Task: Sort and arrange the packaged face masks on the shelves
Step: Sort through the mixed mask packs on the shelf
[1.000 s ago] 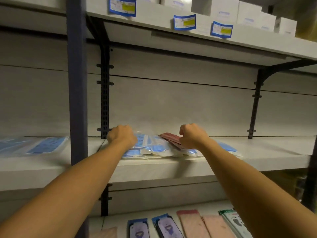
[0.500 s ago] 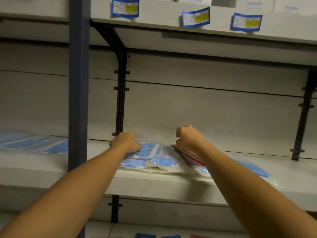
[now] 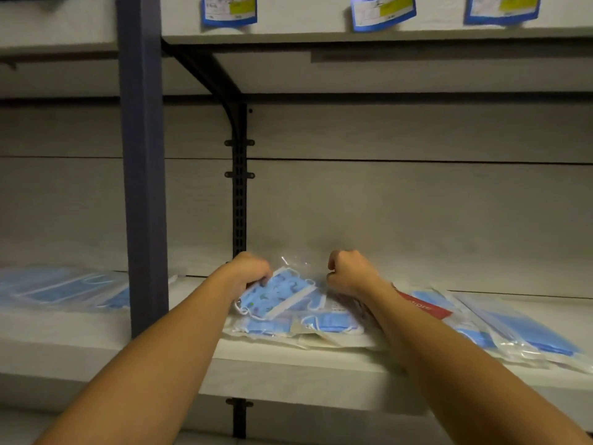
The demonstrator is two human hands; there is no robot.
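Hands on mask pile, mid shelf (image 3: 288, 358) | left hand (image 3: 248, 273) grip pinching printed blue pack (image 3: 277, 292), now lifted off pile vs 0.5 s ago | right hand (image 3: 349, 273) grip curled, pinching clear wrap | judged: separating packs for sorting.

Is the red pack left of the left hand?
No, the red pack lies right of the right hand, tucked by that forearm, while the left hand grips a blue patterned mask pack.
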